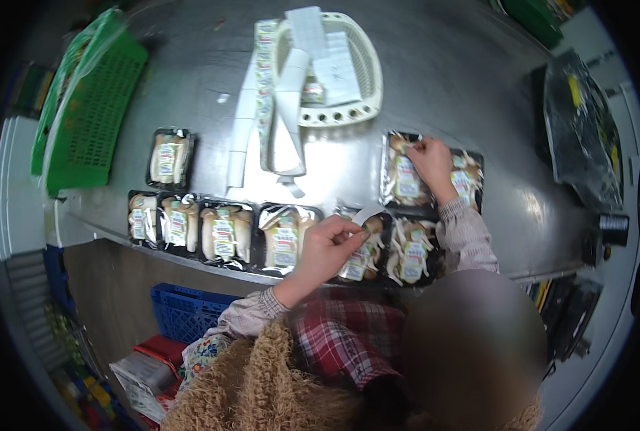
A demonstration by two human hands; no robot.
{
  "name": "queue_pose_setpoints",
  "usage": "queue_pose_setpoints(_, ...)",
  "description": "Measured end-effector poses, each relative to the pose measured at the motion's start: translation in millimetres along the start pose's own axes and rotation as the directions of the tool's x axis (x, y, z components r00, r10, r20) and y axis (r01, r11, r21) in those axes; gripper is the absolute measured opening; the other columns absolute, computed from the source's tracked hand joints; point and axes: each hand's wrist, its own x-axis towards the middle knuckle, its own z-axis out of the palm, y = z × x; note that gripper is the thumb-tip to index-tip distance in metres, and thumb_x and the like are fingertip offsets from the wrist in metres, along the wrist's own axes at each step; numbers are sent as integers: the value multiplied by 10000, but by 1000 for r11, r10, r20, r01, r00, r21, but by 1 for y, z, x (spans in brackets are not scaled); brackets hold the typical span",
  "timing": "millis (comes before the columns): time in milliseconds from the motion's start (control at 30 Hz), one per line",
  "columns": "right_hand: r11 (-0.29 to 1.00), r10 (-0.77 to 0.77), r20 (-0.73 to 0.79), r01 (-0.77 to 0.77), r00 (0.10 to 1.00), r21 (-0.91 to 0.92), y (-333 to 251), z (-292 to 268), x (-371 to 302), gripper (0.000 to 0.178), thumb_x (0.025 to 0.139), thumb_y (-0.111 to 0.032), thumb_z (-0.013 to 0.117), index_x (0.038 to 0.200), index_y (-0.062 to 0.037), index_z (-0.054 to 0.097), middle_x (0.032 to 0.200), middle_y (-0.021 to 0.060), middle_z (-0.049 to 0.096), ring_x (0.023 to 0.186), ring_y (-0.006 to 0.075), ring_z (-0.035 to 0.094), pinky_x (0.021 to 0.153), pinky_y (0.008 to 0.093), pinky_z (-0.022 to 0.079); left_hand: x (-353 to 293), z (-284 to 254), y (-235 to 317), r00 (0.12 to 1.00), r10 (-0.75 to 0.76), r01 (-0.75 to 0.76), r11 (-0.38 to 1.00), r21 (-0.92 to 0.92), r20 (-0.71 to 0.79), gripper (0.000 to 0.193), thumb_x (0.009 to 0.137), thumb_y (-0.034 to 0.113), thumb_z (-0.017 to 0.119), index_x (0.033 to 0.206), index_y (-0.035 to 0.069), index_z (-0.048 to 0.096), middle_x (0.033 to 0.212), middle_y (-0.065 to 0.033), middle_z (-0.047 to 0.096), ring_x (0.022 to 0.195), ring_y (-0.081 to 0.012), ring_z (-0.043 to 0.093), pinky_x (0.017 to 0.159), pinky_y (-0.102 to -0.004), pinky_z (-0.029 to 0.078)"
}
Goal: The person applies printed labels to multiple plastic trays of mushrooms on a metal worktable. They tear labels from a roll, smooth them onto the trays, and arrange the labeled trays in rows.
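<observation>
My left hand [323,248] is closed, its fingertips pinched on a curled white paper strip [369,212] above the front row of film-wrapped mushroom packs. These are black trays of pale mushrooms with labels, such as one pack [226,233] left of the hand and another pack [412,253] to its right. Farther right, my right hand [433,165] reaches to the top of a mushroom pack [404,176], fingers drawn together at its upper edge. Whatever those fingers may hold is too small to make out. A neighbouring pack [466,183] lies partly behind that wrist.
A white basket [366,57] with papers stands at the back middle, a label strip [264,93] trailing from it. A green crate [97,108] is at the left, and a plastic-wrapped black bundle [582,129] at the right. Below the metal table sits a blue crate [190,310].
</observation>
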Motion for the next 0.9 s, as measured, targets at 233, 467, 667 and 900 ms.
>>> queue_pose_setpoints(233, 980, -133, 39, 126, 990, 154, -61, -25, 0, 353, 716, -346, 745, 769, -3, 684, 683, 162, 662, 658, 295, 664, 605, 373, 515, 11, -63, -3, 942, 104, -80, 993, 88, -319, 165, 813, -5, 666, 976, 17, 660, 831, -29, 608, 705, -78, 549, 631, -200, 459)
queue_pose_setpoints(467, 864, -242, -10, 220, 970, 452, -196, 49, 37, 634, 745, -333, 739, 1171, 96, 547, 844, 194, 684, 735, 279, 681, 681, 339, 533, 49, -133, 25, 890, 270, -119, 915, 385, -368, 109, 798, 26, 674, 907, 12, 677, 781, -66, 643, 666, -112, 601, 628, -250, 490)
queue_pose_setpoints(667, 638, -191, 177, -15, 966, 770, -201, 53, 65, 531, 724, -34, 708, 1216, 51, 526, 800, 78, 656, 618, 122, 585, 556, 250, 474, 138, -270, 23, 692, 582, -98, 662, 743, -427, 292, 761, 75, 696, 1038, 2, 639, 1053, -184, 636, 904, -295, 633, 780, -366, 506)
queue_pose_setpoints(900, 154, 88, 210, -222, 974, 963, -176, -17, 12, 482, 794, -15, 681, 1229, 20, 476, 771, 29, 583, 575, 74, 543, 476, 199, 422, 118, -191, 21, 953, 257, -154, 866, 477, -159, 839, 647, 271, 841, 1328, 13, 425, 1303, -179, 494, 1204, -341, 481, 978, -401, 422)
